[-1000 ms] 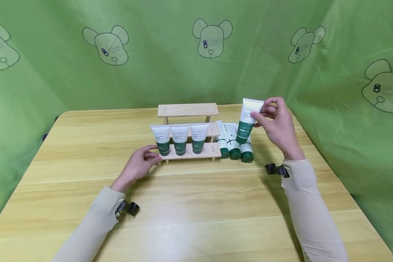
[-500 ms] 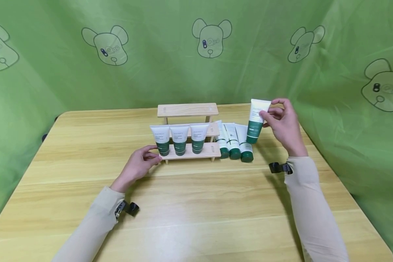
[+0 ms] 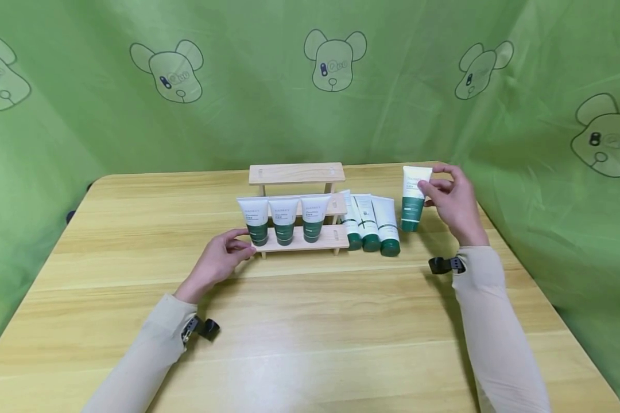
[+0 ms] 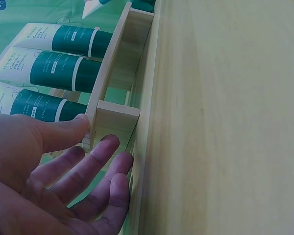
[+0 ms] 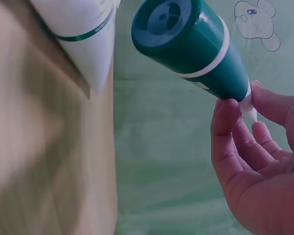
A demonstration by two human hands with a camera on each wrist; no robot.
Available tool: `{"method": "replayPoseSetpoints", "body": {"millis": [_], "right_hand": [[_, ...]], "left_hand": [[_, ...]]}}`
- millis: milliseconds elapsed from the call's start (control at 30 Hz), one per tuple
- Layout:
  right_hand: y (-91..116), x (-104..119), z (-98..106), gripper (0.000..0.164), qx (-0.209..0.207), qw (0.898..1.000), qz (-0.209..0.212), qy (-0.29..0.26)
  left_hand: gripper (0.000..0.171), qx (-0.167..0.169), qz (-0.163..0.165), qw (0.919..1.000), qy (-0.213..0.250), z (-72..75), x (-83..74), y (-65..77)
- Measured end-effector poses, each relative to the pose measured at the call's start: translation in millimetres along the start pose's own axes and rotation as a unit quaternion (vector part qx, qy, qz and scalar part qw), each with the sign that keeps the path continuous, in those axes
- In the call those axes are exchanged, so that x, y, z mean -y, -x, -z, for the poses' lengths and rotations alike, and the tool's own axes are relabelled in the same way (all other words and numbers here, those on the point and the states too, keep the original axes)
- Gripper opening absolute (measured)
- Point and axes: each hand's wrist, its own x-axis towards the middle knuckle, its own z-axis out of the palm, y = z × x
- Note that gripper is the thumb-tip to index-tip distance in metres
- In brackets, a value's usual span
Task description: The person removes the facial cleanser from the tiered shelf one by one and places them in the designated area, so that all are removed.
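Note:
My right hand [image 3: 453, 202] pinches a white-and-green squeeze tube [image 3: 412, 207] near its flat end, thumb in front, green cap pointing down. In the right wrist view the cap [image 5: 166, 24] faces the camera, tilted. My left hand [image 3: 226, 253] holds the left end of the lowest step of a three-step wooden display stand [image 3: 297, 173]. Its thumb [image 4: 71, 133] lies at the step's edge, its other fingers spread below. Three matching tubes stand caps down on that step: left [image 3: 256, 222], middle [image 3: 284, 221] and right [image 3: 313, 219].
Three more tubes lie side by side at the stand's right, the outermost tube [image 3: 386, 223] nearest the held one. The stand's upper two steps bear no tubes. A green curtain [image 3: 258, 115] hangs behind the wooden table [image 3: 310, 321].
My right hand has carried its tube rightward, away from over the lying tubes, and then lower and more upright. My left hand and the stand have stayed in place.

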Motion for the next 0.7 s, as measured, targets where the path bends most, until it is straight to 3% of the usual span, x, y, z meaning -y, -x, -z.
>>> {"method": "replayPoseSetpoints", "body": {"millis": [700], "right_hand": [[-10.6, -43.4, -4.4, 0.060, 0.045, 0.996, -0.061, 0.056]], "left_hand": [[0.055, 0.001, -0.002, 1.0000, -0.003, 0.5, 0.7, -0.4]]}}
